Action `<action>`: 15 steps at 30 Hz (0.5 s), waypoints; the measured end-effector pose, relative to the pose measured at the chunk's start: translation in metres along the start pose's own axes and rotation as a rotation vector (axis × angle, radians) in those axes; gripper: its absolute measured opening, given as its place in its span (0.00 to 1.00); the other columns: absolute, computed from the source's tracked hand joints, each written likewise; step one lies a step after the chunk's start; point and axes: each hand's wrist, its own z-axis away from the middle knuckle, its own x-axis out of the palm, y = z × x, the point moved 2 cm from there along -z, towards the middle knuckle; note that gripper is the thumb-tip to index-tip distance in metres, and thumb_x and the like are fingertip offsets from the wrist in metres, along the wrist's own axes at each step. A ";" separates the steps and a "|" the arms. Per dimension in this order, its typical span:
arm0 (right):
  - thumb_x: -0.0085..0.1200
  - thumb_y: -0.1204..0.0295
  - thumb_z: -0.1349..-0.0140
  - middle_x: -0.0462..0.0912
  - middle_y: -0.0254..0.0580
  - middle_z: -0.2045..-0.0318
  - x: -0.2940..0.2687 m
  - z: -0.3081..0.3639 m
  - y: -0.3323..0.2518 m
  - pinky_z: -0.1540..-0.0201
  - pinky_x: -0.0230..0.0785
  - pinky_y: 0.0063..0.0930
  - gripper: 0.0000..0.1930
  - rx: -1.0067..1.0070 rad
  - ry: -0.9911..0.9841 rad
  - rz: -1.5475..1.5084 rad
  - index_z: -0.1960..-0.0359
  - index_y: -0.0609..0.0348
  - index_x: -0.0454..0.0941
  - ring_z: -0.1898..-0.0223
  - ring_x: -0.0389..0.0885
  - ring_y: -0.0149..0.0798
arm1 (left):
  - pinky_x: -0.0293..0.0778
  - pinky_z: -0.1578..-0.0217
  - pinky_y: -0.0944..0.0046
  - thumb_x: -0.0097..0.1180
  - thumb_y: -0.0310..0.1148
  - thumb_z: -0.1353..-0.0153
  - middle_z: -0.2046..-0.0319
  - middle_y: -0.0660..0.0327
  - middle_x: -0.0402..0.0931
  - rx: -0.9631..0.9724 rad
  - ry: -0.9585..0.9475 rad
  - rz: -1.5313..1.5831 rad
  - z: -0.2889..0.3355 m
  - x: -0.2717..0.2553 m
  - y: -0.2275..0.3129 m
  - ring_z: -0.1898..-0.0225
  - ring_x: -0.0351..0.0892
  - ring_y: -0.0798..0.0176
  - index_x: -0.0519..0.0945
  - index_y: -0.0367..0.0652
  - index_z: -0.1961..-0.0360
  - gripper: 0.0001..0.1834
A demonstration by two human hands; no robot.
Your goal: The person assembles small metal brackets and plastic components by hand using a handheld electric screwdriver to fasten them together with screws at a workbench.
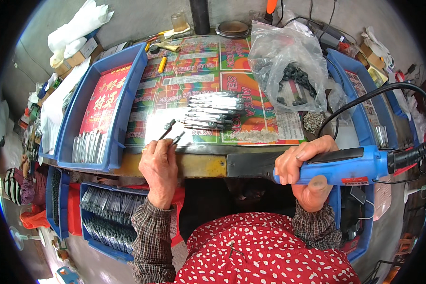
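Dark-ended rods [178, 137] jut beyond the tightly pinched fingertips of the left hand [159, 163], over the table's near edge [201, 165]; the right hand [296, 158] wraps a blue power tool [343, 169].

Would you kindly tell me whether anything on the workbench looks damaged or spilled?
The colourful printed table covering has a ragged whitish patch near its front edge, interrupting the print; I cannot tell wear from spilled bits.

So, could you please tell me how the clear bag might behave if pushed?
The bag is probably floppy, given its thin, crumpled film. The loose black pieces inside would likely shift and make it sag. Its glossy surface may feel slippery.
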 end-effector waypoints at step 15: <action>0.64 0.64 0.50 0.72 0.38 0.81 -0.009 -0.002 0.003 0.72 0.68 0.29 0.23 0.014 0.016 -0.051 0.62 0.62 0.63 0.78 0.72 0.33 | 0.66 0.64 0.59 0.52 0.21 0.56 0.70 0.59 0.75 0.174 0.025 -0.051 -0.028 0.023 -0.004 0.66 0.73 0.55 0.78 0.43 0.67 0.12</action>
